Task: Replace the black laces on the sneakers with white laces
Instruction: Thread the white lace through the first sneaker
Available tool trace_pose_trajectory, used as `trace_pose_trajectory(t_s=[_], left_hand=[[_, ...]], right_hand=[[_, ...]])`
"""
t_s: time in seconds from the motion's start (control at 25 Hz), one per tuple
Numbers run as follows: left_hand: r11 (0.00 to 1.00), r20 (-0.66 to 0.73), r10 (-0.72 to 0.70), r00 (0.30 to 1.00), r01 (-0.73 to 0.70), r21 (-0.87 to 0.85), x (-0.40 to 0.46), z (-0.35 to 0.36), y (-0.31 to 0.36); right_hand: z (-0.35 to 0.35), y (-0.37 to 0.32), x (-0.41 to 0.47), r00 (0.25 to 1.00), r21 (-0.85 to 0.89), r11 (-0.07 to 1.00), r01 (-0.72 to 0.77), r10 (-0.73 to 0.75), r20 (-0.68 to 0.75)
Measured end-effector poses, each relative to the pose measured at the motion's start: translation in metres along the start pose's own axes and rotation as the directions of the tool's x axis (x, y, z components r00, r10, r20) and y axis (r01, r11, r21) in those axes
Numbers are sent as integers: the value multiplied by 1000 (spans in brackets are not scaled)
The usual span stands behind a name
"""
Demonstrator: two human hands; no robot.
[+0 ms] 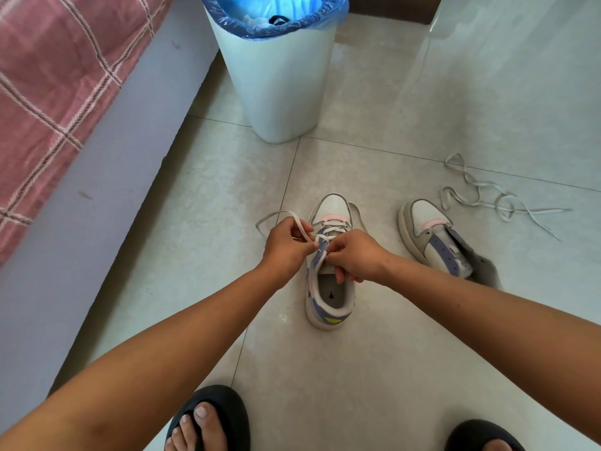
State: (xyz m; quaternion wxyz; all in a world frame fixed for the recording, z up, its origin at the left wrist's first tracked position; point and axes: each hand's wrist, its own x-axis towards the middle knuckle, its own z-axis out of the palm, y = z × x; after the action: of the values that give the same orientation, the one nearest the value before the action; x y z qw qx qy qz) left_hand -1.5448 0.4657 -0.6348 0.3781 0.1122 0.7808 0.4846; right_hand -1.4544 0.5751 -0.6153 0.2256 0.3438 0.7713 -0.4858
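Observation:
A white, lilac and pink sneaker (331, 297) stands on the floor tiles in front of me, toe pointing away. A white lace (331, 230) crosses its lower eyelets. My left hand (286, 244) pinches one end of that lace at the shoe's left side; a loop of it trails off to the left. At the tongue, my right hand (353, 257) pinches the lace near the upper eyelets. The second sneaker (429, 236) lies to the right with no lace in it. A loose white lace (487, 198) is strewn on the floor beyond it.
A white bin (279, 83) with a blue liner stands behind the shoes; something black lies inside it. A bed with a pink checked cover (55, 83) runs along the left. My feet in black slippers (211, 418) are at the bottom edge.

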Motion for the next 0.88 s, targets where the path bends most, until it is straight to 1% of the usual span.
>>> trace_pose_trajectory(t_s=[0.2, 0.36, 0.44, 0.48, 0.52, 0.56, 0.6, 0.64, 0.68, 0.72, 0.76, 0.8, 0.84, 0.88], left_hand=[[1000, 61, 20, 998, -21, 14, 3, -1, -2], [1000, 66, -12, 998, 11, 13, 3, -1, -1], [1000, 53, 14, 999, -15, 11, -4, 0, -1], [996, 54, 30, 998, -35, 79, -10, 1, -3], [970, 72, 43, 996, -59, 234, -17, 2, -7], [881, 117, 39, 992, -89, 464, -25, 5, -13], [735, 173, 0, 985, -117, 668, -34, 8, -20], [620, 202, -61, 977, -122, 775, -43, 11, -26], [584, 197, -134, 971, -83, 807, -48, 15, -29], [605, 173, -194, 966, -21, 796, -51, 19, -30], [635, 136, -232, 963, 44, 771, -51, 22, -28], [651, 105, -245, 964, 83, 754, -47, 24, -27], [647, 87, -246, 965, 97, 756, -44, 26, -24], [640, 83, -248, 965, 99, 762, -42, 28, -22]], right_hand=[[3, 1, 2, 1000, -20, 1000, 12, -12, -16], [1, -3, 7, 1000, -45, 999, -7, 8, 12], [2, -5, 8, 1000, -100, 995, -7, 7, 2], [4, -6, 8, 1000, -134, 991, 0, -1, -10], [5, -6, 8, 1000, -162, 987, 10, -13, -20], [6, -7, 6, 999, -188, 982, 18, -23, -23], [5, -7, 4, 999, -205, 978, 27, -30, -15], [4, -8, 2, 999, -211, 977, 36, -36, 4], [2, -10, 1, 998, -211, 976, 54, -49, 27], [-1, -13, -3, 996, -248, 964, 91, -82, 46], [-3, -13, -8, 987, -329, 931, 158, -146, 61], [-5, -11, -18, 976, -425, 878, 219, -197, 96], [-6, -6, -31, 958, -525, 802, 285, -243, 150], [-4, 7, -51, 940, -646, 682, 342, -250, 233]])
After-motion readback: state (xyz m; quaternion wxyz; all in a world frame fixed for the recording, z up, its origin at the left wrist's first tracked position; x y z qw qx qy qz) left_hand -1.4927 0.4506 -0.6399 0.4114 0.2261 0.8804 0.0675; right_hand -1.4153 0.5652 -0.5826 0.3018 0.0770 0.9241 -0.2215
